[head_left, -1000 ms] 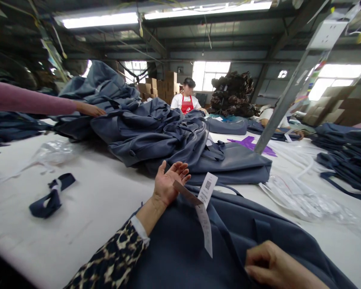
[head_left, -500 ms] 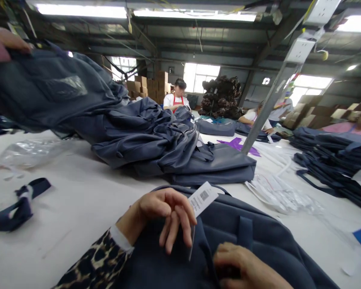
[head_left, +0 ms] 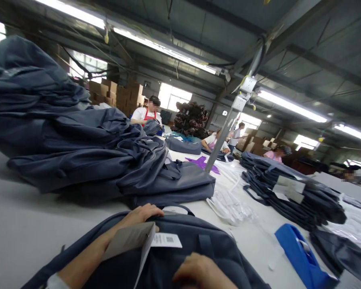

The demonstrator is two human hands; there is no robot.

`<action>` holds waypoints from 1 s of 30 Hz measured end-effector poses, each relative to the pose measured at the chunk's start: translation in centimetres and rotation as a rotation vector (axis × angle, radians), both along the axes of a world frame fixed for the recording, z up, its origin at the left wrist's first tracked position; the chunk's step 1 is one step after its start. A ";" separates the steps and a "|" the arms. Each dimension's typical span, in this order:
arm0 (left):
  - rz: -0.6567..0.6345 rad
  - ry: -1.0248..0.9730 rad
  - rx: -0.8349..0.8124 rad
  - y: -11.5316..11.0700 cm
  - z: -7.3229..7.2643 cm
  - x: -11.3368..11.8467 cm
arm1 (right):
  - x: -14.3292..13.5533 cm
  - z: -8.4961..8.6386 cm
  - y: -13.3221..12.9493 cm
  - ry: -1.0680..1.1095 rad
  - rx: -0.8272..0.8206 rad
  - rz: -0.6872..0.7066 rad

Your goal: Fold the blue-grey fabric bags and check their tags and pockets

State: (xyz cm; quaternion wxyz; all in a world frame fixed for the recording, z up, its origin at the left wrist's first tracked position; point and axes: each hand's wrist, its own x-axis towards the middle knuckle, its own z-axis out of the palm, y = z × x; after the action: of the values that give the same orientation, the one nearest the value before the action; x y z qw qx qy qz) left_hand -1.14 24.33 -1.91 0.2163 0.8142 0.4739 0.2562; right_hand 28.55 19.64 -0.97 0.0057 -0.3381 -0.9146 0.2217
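A navy backpack (head_left: 225, 251) lies in front of me at the bottom of the view, its thin top handle (head_left: 183, 208) at the far edge. My left hand (head_left: 141, 215) grips the bag's top edge beside that handle, fingers bent over it. A grey-brown hang tag (head_left: 129, 239) stands up across my left wrist, and a white printed label (head_left: 167, 240) sticks out to its right. Lower down, my right hand (head_left: 200, 271) is curled against the front of the bag. Its fingertips are hidden, so what they pinch cannot be made out.
A big heap of navy bags (head_left: 78, 148) fills the left side. Right of centre stand a metal post (head_left: 221, 144), clear plastic bags (head_left: 233, 206), a blue tape dispenser (head_left: 301, 257) and stacked navy bags (head_left: 276, 180). Co-workers (head_left: 147, 114) sit beyond.
The view has swung to the right. My left hand has gone from hanging loose over the bag to its top edge. Another person's arm lifting a bag at left is out of view.
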 end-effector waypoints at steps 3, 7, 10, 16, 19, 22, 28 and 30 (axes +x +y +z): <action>-0.039 0.123 -0.023 0.0 0.6 0.6 | 2.7 4.9 1.2 0.204 0.238 -0.346; -0.004 0.143 -0.016 -0.7 1.6 1.2 | 5.6 5.2 3.5 0.081 0.309 -0.437; 0.007 0.102 0.007 -2.0 3.0 1.5 | 6.7 3.5 3.9 0.134 0.307 -0.406; -0.006 0.129 -0.028 -6.0 6.3 1.8 | 8.0 3.1 2.1 0.234 0.274 -0.364; -0.015 0.142 -0.104 -8.3 6.3 1.5 | 8.5 2.6 0.5 0.293 0.287 -0.343; -0.023 0.144 -0.187 -9.8 5.6 1.0 | 8.6 1.7 -0.8 0.317 0.326 -0.304; -0.080 0.187 -0.217 -9.2 5.3 0.8 | 7.5 1.1 -0.3 0.289 0.381 -0.213; -0.129 0.209 -0.227 -8.6 5.9 1.0 | 7.1 1.7 0.0 0.291 0.378 -0.212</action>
State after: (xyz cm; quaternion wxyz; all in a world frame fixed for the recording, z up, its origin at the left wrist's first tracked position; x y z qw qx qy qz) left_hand -0.11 15.68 4.02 0.2724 0.8356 0.4664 0.1004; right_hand 35.69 19.63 0.69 0.2234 -0.3896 -0.8888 0.0914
